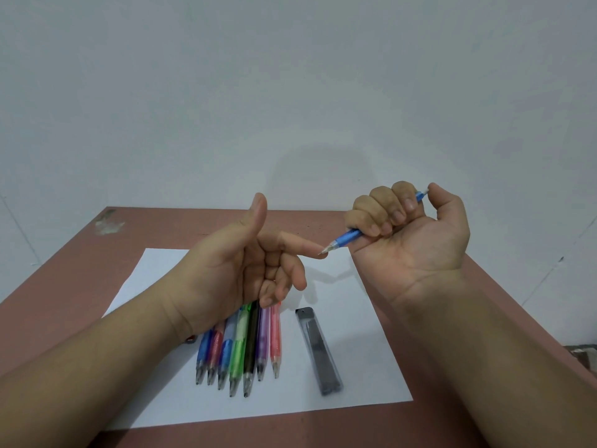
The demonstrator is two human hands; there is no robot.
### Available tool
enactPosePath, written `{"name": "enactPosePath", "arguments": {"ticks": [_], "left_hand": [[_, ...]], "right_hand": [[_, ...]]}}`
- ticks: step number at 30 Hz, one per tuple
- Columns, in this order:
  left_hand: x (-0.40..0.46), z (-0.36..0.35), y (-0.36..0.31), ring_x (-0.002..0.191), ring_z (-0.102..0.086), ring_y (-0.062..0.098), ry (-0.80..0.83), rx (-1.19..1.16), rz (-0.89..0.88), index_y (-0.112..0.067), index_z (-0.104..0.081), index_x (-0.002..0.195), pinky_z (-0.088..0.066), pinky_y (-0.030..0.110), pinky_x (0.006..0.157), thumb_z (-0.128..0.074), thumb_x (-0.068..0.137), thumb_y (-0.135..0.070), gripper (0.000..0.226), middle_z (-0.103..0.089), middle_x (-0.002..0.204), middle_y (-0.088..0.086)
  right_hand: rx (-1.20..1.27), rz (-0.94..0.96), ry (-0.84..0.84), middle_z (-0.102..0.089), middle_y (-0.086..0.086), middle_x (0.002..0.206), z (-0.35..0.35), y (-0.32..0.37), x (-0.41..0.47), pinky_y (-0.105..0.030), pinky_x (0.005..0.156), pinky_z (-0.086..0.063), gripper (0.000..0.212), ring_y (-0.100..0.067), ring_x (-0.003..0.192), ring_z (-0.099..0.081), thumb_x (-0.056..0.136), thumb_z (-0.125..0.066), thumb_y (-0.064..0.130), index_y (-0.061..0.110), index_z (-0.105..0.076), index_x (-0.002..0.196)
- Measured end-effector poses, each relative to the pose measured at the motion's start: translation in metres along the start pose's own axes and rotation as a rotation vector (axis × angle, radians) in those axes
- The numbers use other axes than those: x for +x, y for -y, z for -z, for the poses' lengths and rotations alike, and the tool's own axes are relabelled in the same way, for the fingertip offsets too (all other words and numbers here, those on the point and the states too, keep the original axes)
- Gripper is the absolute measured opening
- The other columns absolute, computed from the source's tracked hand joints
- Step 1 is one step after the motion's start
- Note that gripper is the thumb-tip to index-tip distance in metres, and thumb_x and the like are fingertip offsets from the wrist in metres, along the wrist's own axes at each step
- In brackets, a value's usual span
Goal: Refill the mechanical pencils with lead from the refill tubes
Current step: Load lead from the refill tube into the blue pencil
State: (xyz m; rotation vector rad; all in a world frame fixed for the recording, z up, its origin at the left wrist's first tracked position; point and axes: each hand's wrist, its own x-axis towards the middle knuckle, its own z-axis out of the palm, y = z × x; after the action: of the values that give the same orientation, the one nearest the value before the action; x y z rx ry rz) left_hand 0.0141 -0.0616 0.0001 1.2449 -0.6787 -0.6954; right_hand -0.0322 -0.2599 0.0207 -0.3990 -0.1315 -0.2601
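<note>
Pale grey wall (290, 76) fills the upper half of my view, and below it a reddish-brown worktop (504, 318) carries a white sheet of paper (371, 367). My right hand (416, 227) is raised above the far right corner of the paper, palm turned toward me, all four fingers clenched around a blue mechanical pencil (350, 236); the thumb is pressed on the pencil's upper end. The pencil slants down to the left, its metal tip pointing across at my left hand (239, 266). That hand is also held up with the palm facing me, the thumb standing straight up and the index finger (303, 248) stretched to the right, its tip touching the pencil's point. The other three fingers are loosely curled and grasp nothing. Both forearms come in from the bottom corners, well apart. Under the left hand, on the paper, a row of mechanical pencils (245, 347) lies side by side, tips toward me: blue, red, blue, green, black, purple and pink. Their far ends are hidden behind the hand. Just right of that row, between the two forearms, a dark lead refill tube (318, 349) lies flat on the paper. Beside the left wrist a small dark object (190, 340) peeks out; I cannot tell what it is.
</note>
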Motion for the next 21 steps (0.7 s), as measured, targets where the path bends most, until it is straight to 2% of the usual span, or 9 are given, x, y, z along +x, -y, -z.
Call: {"name": "enactPosePath", "arguments": {"ticks": [12, 21], "left_hand": [[-0.0006, 0.001, 0.0007, 0.058, -0.05, 0.023, 0.005, 0.01, -0.009, -0.003, -0.077, 0.106, -0.039, 0.03, 0.053, -0.029, 0.087, -0.07, 0.084, -0.065, 0.08, 0.019], [-0.0001, 0.0017, 0.0016, 0.058, -0.051, 0.023, 0.011, 0.012, -0.021, -0.001, -0.076, 0.108, -0.041, 0.029, 0.052, -0.028, 0.089, -0.068, 0.084, -0.065, 0.081, 0.019]], "right_hand": [[0.023, -0.009, -0.003, -0.026, 0.003, 0.058, 0.0011, 0.0002, 0.0004, -0.025, 0.048, -0.025, 0.037, -0.015, 0.047, -0.024, 0.094, -0.033, 0.035, 0.016, -0.032, 0.062], [0.017, -0.017, 0.006, -0.025, 0.003, 0.059, 0.0008, 0.0, -0.0001, -0.026, 0.048, -0.026, 0.039, -0.014, 0.048, -0.025, 0.092, -0.038, 0.04, 0.016, -0.033, 0.063]]}}
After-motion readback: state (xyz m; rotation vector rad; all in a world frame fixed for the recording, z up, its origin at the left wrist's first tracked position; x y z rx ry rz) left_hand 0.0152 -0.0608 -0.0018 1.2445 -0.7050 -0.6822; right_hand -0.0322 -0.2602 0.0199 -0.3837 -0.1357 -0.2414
